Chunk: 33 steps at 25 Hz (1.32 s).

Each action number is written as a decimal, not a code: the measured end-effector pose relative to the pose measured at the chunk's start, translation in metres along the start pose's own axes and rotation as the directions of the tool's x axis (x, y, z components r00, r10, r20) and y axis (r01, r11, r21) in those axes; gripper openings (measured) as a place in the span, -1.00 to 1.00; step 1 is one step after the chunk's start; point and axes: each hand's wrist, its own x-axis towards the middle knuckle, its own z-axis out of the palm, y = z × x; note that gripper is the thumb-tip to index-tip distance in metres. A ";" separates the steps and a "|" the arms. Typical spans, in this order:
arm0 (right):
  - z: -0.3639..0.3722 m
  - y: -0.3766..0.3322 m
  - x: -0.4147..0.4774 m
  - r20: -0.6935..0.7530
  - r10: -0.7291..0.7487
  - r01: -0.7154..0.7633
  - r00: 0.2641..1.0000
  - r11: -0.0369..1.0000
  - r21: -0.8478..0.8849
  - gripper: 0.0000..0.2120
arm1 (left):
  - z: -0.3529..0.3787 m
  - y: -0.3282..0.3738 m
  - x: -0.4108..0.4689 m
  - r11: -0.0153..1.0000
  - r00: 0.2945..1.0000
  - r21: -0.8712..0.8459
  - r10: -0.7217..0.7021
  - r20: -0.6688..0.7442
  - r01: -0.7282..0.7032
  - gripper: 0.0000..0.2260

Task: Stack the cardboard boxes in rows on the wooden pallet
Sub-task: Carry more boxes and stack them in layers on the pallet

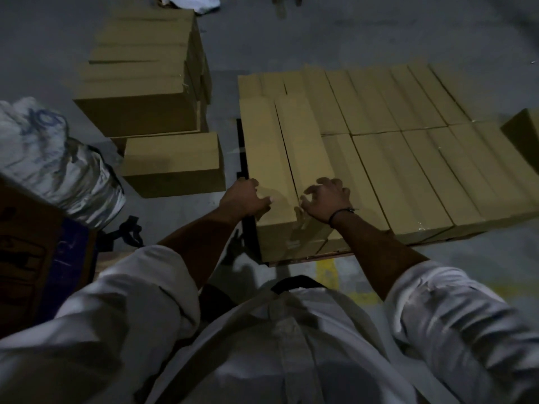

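Long tan cardboard boxes lie in rows (408, 158) on a low wooden pallet (335, 256), whose edge shows only at the near side. At the near left corner a box (271, 147) sits on top of the first layer, a second raised box beside it on the right. My left hand (243, 199) grips the near left end of that box, thumb on top. My right hand (326, 199) rests with curled fingers on its near right end, at the seam with the neighbouring box. A dark band circles my right wrist.
A tall stack of spare boxes (145, 80) stands on the grey floor to the left, one single box (172, 164) in front of it. A plastic-wrapped bundle (55, 158) and a printed carton (26, 252) are at far left. Another box (525, 132) is at the right edge.
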 end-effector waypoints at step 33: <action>-0.063 -0.248 0.163 0.003 0.234 -0.231 0.972 0.960 0.159 -0.67 | -0.215 -0.202 0.181 0.983 0.971 -0.174 0.092 0.219 -0.054 -0.77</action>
